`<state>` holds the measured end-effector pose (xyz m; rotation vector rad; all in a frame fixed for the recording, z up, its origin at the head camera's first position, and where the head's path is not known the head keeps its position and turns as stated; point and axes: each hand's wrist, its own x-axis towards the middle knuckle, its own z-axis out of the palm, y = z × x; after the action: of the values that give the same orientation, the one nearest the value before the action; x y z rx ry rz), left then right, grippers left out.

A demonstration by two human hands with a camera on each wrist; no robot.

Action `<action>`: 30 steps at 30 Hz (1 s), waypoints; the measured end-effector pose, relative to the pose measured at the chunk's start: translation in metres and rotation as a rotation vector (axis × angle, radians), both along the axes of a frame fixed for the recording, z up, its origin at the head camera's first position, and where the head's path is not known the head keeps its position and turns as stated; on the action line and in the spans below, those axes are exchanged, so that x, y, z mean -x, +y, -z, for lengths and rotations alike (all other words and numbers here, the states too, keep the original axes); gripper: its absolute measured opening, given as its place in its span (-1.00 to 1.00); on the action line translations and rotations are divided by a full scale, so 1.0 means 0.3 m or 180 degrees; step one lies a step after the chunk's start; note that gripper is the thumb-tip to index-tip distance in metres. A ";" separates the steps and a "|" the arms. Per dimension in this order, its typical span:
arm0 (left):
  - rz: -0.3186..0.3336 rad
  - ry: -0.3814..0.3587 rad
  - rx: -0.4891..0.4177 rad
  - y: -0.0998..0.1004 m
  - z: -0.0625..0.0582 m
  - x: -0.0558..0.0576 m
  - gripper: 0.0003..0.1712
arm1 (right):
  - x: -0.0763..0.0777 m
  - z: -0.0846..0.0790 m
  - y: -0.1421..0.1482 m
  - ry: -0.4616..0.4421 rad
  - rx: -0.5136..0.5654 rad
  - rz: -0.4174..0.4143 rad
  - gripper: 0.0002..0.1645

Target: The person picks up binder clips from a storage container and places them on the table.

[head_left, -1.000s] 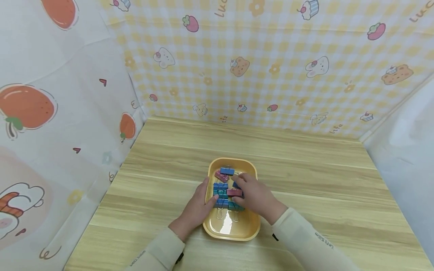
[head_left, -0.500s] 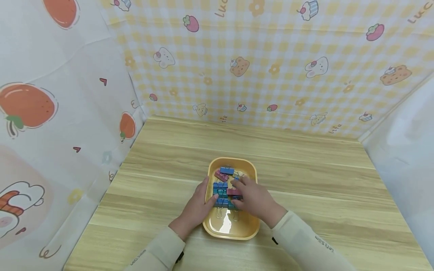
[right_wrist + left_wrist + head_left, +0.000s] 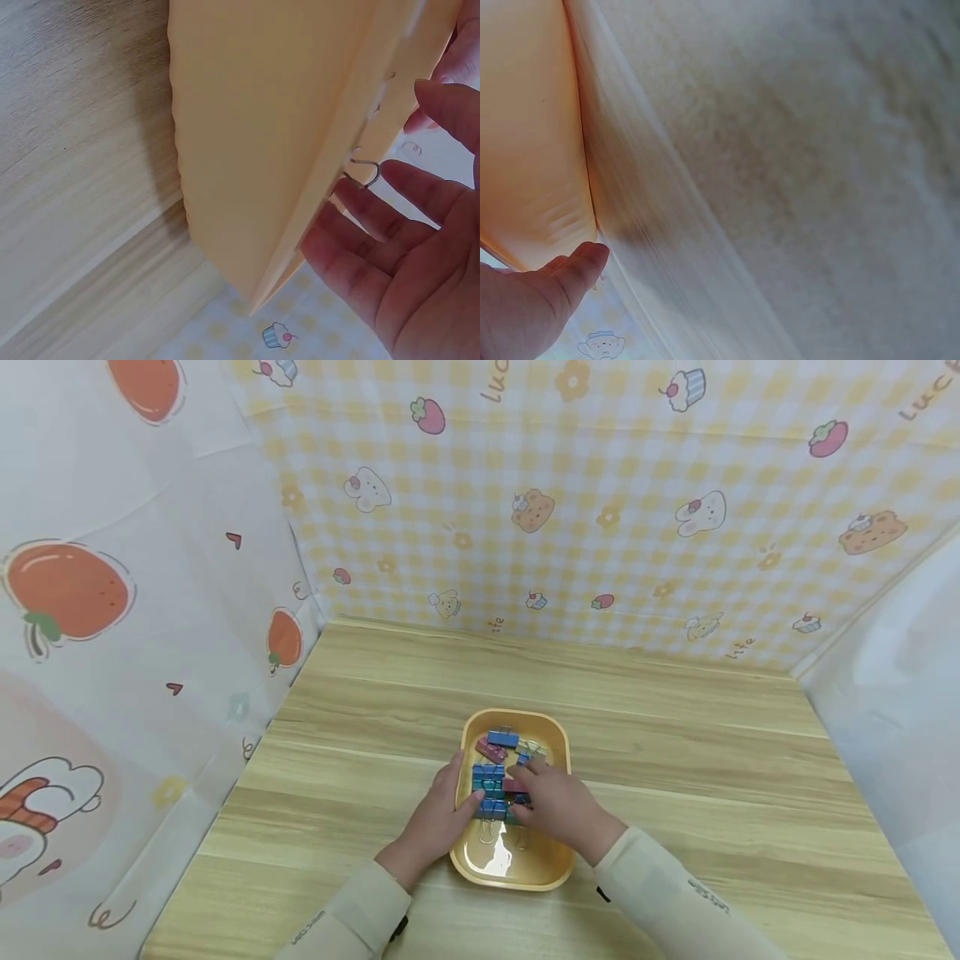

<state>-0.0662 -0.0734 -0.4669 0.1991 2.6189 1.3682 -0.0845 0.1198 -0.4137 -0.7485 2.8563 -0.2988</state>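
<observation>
A yellow tray (image 3: 512, 881) holds several coloured binder clips. My left hand (image 3: 433, 817) grips its left wall, thumb over the rim inside and fingers along the outside; the left wrist view shows those fingertips against the tray wall (image 3: 532, 135). My right hand (image 3: 564, 803) reaches in over the right part of the clips, fingers and thumb on either side of a magenta binder clip (image 3: 514, 785). In the right wrist view my right hand (image 3: 405, 247) has its thumb apart from the fingers, and a fingertip is close to a wire handle (image 3: 367, 172). The clip bodies there are hidden behind the rim.
Blue and teal clips (image 3: 488, 789) stand in a column at the tray's left. Farther back lie a blue clip (image 3: 502, 738), a pink clip (image 3: 491, 750) and a yellowish clip (image 3: 531, 749). Wooden tabletop (image 3: 675, 760) surrounds the tray; patterned cloth (image 3: 570, 552) hangs behind.
My right hand has shifted slightly left and toward me, baring the yellowish clip and part of a blue one behind it. The left hand and the tray stay in place.
</observation>
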 end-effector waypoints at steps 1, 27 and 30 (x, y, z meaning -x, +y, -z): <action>0.0003 -0.0005 0.0008 0.000 0.000 0.000 -0.18 | 0.000 0.001 -0.003 -0.0010 0.0006 -0.0006 -0.39; 0.0027 -0.0065 0.0020 -0.002 0.015 0.004 -0.17 | 0.019 0.045 -0.053 -0.0047 -0.0318 -0.0116 -0.59; 0.0047 -0.0055 -0.0004 -0.003 0.013 0.003 -0.17 | 0.025 0.046 -0.057 0.0019 -0.0290 -0.0130 -0.63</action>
<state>-0.0671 -0.0742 -0.4707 0.2052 2.5973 1.3610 -0.0920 0.1027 -0.4276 -0.7900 2.8345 -0.1600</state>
